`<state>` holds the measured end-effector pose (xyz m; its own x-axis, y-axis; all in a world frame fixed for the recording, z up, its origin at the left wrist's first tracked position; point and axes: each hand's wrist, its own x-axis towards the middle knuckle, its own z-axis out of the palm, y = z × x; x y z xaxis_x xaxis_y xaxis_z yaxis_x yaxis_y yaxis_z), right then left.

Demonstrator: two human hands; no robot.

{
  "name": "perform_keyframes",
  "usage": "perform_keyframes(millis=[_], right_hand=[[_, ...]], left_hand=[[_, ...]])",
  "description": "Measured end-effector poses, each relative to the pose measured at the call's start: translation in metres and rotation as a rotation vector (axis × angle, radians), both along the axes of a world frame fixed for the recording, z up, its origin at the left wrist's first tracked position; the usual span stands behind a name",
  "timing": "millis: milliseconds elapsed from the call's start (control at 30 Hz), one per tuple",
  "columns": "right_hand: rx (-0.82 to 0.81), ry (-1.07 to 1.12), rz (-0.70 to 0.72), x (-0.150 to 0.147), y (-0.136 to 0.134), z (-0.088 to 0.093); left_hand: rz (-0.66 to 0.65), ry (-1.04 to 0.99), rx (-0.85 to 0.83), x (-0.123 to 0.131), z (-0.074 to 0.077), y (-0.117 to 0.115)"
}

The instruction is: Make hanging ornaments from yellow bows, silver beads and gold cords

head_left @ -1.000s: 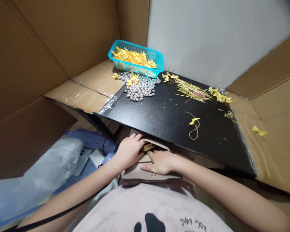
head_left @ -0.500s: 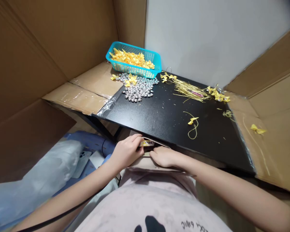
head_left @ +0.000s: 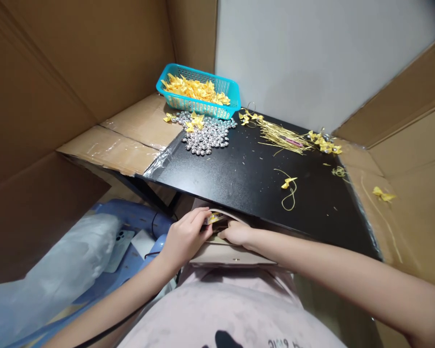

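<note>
A pale beige bag [head_left: 217, 254] with a small metal stud on its front rests on my lap, its mouth just under the table's front edge. My left hand [head_left: 188, 232] is closed on the left side of the bag's opening. Close by its fingertips, inside the bag, a yellow and white printed packet [head_left: 213, 218] shows in part. Whether the fingers touch that packet is unclear. My right hand [head_left: 237, 233] reaches into the opening from the right, its fingers hidden inside.
The black table [head_left: 217, 179] carries a teal basket [head_left: 203, 107] of yellow bows, silver bells [head_left: 206, 137], gold cords [head_left: 282, 137] and one corded bow [head_left: 288, 183]. Cardboard walls [head_left: 76, 58] flank it. At lower left, a phone [head_left: 120, 249] and plastic bag [head_left: 76, 251] lie on a blue stool.
My right hand has shifted slightly left and deeper into the bag. The bag's mouth has bowed wider, and the printed packet now sits tilted.
</note>
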<state>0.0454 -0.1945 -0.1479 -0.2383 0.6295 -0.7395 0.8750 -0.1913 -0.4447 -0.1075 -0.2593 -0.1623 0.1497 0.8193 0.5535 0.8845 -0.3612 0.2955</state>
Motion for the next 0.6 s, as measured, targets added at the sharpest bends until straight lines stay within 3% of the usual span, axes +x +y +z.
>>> perform_keyframes(millis=[333,600], right_hand=[[0.036,0.069,-0.123,0.003,-0.009,0.010],[0.114,0.019,-0.084,0.005,-0.017,0.019]], left_hand=[[0.004,-0.010,0.008,0.001,0.000,-0.001],[0.005,0.005,-0.015,0.000,0.000,0.000]])
